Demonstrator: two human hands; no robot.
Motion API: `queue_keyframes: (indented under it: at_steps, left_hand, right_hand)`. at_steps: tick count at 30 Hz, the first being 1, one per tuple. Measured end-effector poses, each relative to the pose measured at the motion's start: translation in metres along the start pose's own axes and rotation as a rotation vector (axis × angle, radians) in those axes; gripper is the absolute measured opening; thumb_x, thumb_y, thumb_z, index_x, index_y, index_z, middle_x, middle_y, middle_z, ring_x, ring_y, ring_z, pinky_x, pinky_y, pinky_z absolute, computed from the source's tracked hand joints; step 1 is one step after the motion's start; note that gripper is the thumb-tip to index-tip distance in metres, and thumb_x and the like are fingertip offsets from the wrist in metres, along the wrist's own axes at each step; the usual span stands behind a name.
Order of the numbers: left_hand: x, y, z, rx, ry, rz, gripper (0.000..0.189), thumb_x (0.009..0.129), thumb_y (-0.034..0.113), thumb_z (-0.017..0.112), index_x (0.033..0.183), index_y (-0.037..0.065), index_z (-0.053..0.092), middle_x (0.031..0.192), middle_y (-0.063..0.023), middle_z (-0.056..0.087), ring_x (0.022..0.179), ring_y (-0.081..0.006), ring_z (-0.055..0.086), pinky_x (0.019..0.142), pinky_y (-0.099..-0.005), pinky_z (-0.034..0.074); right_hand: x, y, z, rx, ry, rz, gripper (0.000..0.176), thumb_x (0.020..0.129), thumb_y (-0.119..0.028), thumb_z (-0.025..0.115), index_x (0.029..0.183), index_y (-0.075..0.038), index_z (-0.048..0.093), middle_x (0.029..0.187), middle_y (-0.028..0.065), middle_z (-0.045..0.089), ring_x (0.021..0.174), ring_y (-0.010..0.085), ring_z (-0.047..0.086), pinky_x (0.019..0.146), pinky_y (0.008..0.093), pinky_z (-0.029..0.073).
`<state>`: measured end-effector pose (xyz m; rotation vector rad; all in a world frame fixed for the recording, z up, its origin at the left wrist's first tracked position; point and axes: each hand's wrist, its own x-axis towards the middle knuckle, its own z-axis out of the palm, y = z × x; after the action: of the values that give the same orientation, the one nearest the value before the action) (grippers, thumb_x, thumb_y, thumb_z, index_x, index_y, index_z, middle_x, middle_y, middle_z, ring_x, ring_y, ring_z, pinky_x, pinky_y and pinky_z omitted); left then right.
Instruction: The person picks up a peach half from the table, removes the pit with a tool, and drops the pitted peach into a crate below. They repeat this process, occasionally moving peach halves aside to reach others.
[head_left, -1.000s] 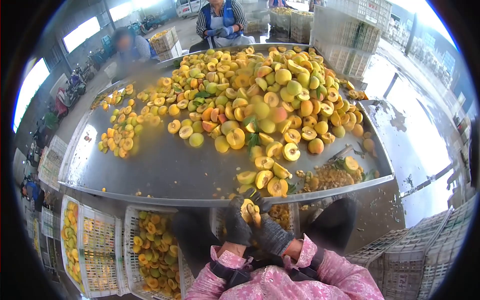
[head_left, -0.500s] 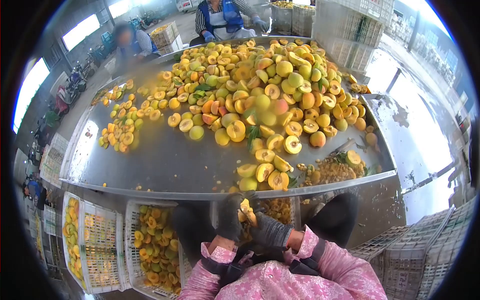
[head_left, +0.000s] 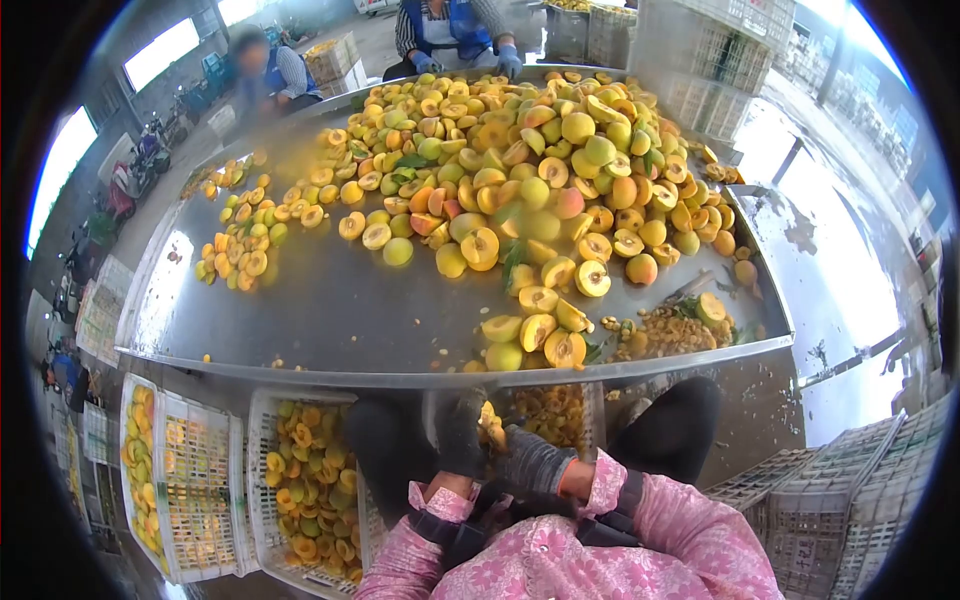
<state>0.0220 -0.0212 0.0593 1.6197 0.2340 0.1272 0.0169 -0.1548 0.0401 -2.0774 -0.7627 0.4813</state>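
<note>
In front of my lap, just below the table edge, my two gloved hands are close together. My left hand (head_left: 461,434), in a dark glove, has its fingers closed around a yellow peach piece (head_left: 490,424). Against the lower side of that piece is my right hand (head_left: 532,461), in a grey knitted glove. Its fingers are curled, and what they grip is hidden. On the metal table (head_left: 330,330) several peach halves (head_left: 537,330) lie near the edge above my hands. Beyond them rises a large heap of cut and whole peaches (head_left: 560,150).
A pile of pits and scraps (head_left: 672,338) sits at the table's near right. Left of my legs stand white crates of peach halves (head_left: 310,470); another crate (head_left: 555,415) is between my knees. Stacked crates (head_left: 800,510) stand at right. Two people (head_left: 450,30) sit across the table.
My hands stay together at the peach piece, with small shifts. The view has tilted slightly. The far person's gloved hands have come closer together at the table's edge.
</note>
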Motion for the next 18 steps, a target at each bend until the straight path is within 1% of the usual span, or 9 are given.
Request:
queue_keyframes:
  at_steps: [1, 3, 4, 6, 9, 11, 14, 17, 18]
  left_hand:
    - [0.001, -0.002, -0.002, 0.038, -0.007, 0.034, 0.035, 0.065, 0.016, 0.069, 0.095, 0.001, 0.058, 0.087, -0.0165, 0.061, 0.082, -0.034, 0.059, 0.074, -0.0383, 0.048]
    - [0.002, -0.01, -0.006, 0.041, -0.014, 0.005, 0.035, 0.066, 0.017, 0.068, 0.095, 0.001, 0.058, 0.087, -0.0165, 0.061, 0.081, -0.0343, 0.06, 0.073, -0.0389, 0.048]
    - [0.003, -0.017, -0.008, 0.006, -0.015, -0.053, 0.034, 0.066, 0.017, 0.068, 0.094, 0.001, 0.058, 0.086, -0.0165, 0.061, 0.081, -0.0342, 0.06, 0.073, -0.0389, 0.048]
    - [0.003, -0.021, -0.011, 0.07, -0.01, 0.005, 0.032, 0.068, 0.017, 0.068, 0.094, 0.001, 0.058, 0.086, -0.0165, 0.062, 0.081, -0.0339, 0.06, 0.072, -0.0389, 0.049]
    - [0.002, -0.021, -0.017, 0.318, -0.002, 0.274, 0.03, 0.069, 0.017, 0.067, 0.093, 0.001, 0.058, 0.085, -0.0167, 0.062, 0.081, -0.0335, 0.061, 0.072, -0.0387, 0.049]
    - [0.006, -0.021, -0.02, 0.415, -0.009, 0.348, 0.029, 0.07, 0.017, 0.067, 0.093, 0.002, 0.059, 0.086, -0.0168, 0.061, 0.081, -0.0334, 0.06, 0.072, -0.0384, 0.049]
    - [0.008, -0.038, -0.019, 0.477, 0.056, 0.398, 0.024, 0.071, 0.018, 0.066, 0.089, 0.003, 0.059, 0.082, -0.0152, 0.061, 0.077, -0.0321, 0.06, 0.069, -0.0372, 0.048]
    - [0.012, -0.04, -0.019, 0.326, 0.039, 0.271, 0.019, 0.072, 0.017, 0.064, 0.084, 0.005, 0.059, 0.077, -0.0128, 0.06, 0.071, -0.0298, 0.059, 0.065, -0.0362, 0.047]
    - [0.013, -0.04, -0.02, 0.402, 0.035, 0.323, 0.016, 0.075, 0.017, 0.061, 0.084, 0.004, 0.06, 0.077, -0.012, 0.06, 0.071, -0.0279, 0.059, 0.064, -0.0355, 0.047]
  right_hand:
    - [0.0, -0.001, 0.002, -0.039, -0.019, 0.079, 0.04, 0.073, -0.024, 0.059, 0.103, 0.002, 0.054, 0.088, 0.0231, 0.055, 0.075, 0.0375, 0.056, 0.068, 0.0421, 0.045]
    - [0.0, -0.014, 0.0, -0.116, -0.061, 0.239, 0.037, 0.074, -0.022, 0.057, 0.102, 0.002, 0.054, 0.088, 0.0236, 0.055, 0.073, 0.0384, 0.057, 0.065, 0.0424, 0.045]
    - [0.001, -0.016, -0.001, -0.119, -0.071, 0.225, 0.037, 0.074, -0.021, 0.057, 0.102, 0.003, 0.054, 0.088, 0.0241, 0.055, 0.074, 0.0387, 0.057, 0.065, 0.0425, 0.045]
    - [0.005, -0.018, -0.002, -0.124, -0.091, 0.199, 0.038, 0.073, -0.02, 0.057, 0.102, 0.004, 0.053, 0.089, 0.0251, 0.055, 0.074, 0.0394, 0.057, 0.065, 0.0428, 0.045]
    - [0.017, -0.009, 0.001, 0.064, -0.118, 0.107, 0.036, 0.075, -0.019, 0.057, 0.103, 0.0, 0.049, 0.083, 0.026, 0.057, 0.076, 0.0424, 0.057, 0.066, 0.0453, 0.045]
    - [0.015, -0.012, -0.002, 0.03, -0.097, 0.11, 0.036, 0.075, -0.02, 0.056, 0.104, 0.001, 0.049, 0.082, 0.026, 0.057, 0.076, 0.0421, 0.057, 0.065, 0.0453, 0.046]
    - [0.016, 0.013, 0.02, -0.079, -0.111, 0.098, 0.036, 0.075, -0.02, 0.056, 0.104, 0.001, 0.049, 0.081, 0.0258, 0.057, 0.074, 0.0421, 0.057, 0.063, 0.0454, 0.045]
    - [0.024, 0.023, 0.031, -0.125, -0.076, -0.015, 0.03, 0.077, -0.017, 0.052, 0.101, 0.001, 0.053, 0.087, 0.0226, 0.057, 0.078, 0.0385, 0.056, 0.07, 0.0425, 0.044]
    - [0.026, 0.018, 0.03, -0.122, -0.052, -0.068, 0.028, 0.078, -0.016, 0.05, 0.1, 0.001, 0.055, 0.091, 0.021, 0.057, 0.08, 0.0366, 0.055, 0.073, 0.0411, 0.043]
